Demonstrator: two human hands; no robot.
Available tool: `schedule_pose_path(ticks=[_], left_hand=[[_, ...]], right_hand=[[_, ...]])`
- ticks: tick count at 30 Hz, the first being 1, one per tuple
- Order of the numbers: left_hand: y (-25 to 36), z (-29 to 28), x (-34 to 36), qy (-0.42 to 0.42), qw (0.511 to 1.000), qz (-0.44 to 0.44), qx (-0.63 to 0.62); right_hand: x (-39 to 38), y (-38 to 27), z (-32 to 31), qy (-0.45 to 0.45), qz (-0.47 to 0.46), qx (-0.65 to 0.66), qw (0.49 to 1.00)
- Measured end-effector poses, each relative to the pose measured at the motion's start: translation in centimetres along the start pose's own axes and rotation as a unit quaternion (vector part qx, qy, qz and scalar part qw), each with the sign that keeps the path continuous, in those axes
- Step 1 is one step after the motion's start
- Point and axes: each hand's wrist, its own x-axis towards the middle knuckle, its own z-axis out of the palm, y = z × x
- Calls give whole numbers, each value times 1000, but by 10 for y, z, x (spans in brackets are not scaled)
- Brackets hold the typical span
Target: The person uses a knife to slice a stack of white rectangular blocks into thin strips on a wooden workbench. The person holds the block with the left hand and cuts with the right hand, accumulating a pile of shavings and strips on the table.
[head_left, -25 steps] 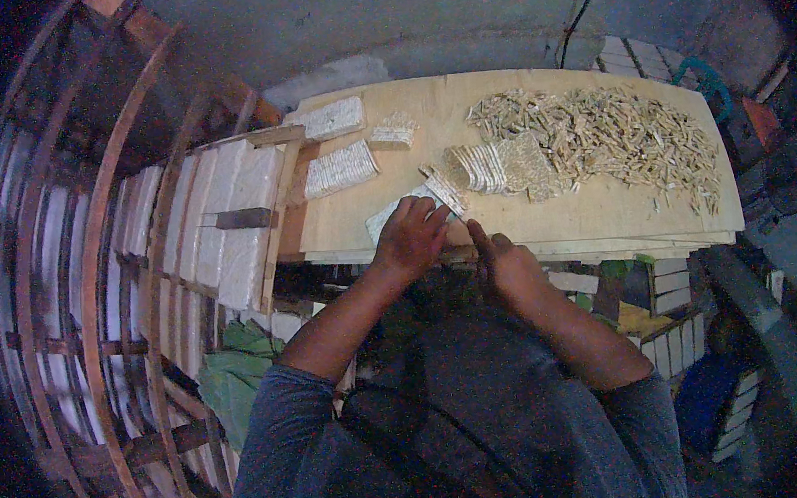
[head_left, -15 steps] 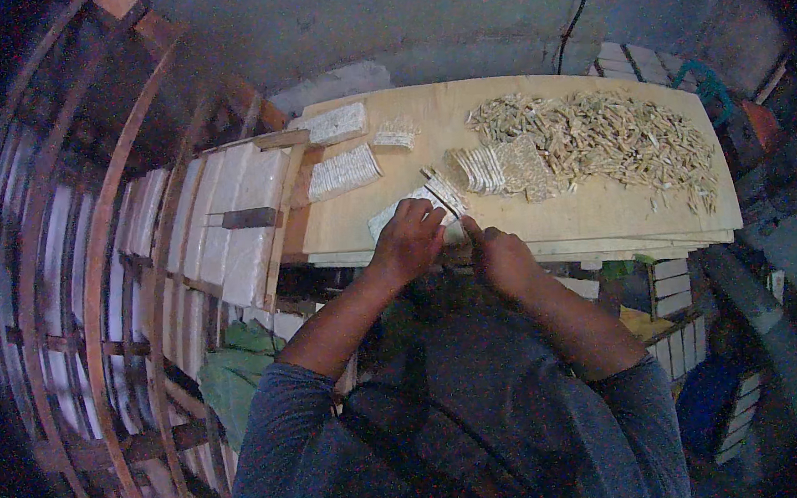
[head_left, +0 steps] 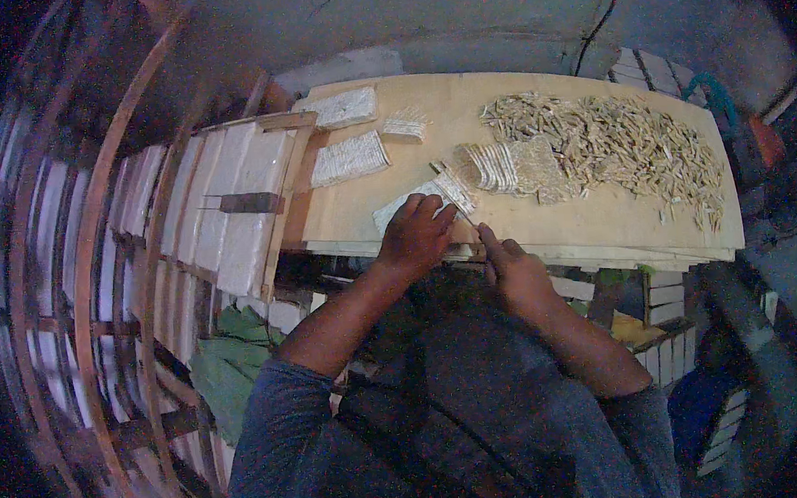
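My left hand (head_left: 419, 237) is closed down over a whitish ridged slab (head_left: 391, 215) near the front edge of the board, fingers bent and pressing on it. In my right hand (head_left: 517, 276) is a knife (head_left: 462, 205), its thin blade lying across the slab's right end, just beside my left fingertips. Only the handle's tip shows past my right fingers. Beyond the blade, a fanned row of cut whitish slices (head_left: 492, 168) leans over on the board. What exactly the slab is made of, I cannot make out.
A pale wooden board (head_left: 342, 220) bears a wide heap of short beige sticks (head_left: 620, 149) at the right. Two more whitish slabs (head_left: 349, 158) and a small sliced piece (head_left: 405, 125) lie at the back left. Wooden racks with white panels (head_left: 252, 171) stand on the left.
My right hand has drawn a little toward me and to the right, and the blade now shows as a thinner line. My left hand stays on the slab. The view has shifted slightly.
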Motion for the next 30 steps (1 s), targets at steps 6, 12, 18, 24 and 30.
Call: schedule_pose_path(ticks=[6, 12, 18, 24, 30], left_hand=[[0, 10, -3, -10, 1000, 10, 21], [-3, 15, -4, 12, 999, 20, 32], [-5, 4, -3, -45, 998, -24, -23], [4, -1, -5, -29, 999, -32, -6], [3, 3, -7, 33, 999, 3, 19]], right_hand=[[4, 1, 4, 3, 1, 7, 1000], [33, 11, 24, -18, 14, -26, 999], [26, 16, 8, 24, -24, 4, 999], [-2, -11, -12, -23, 27, 12, 999], [1, 4, 10, 62, -46, 20, 997]])
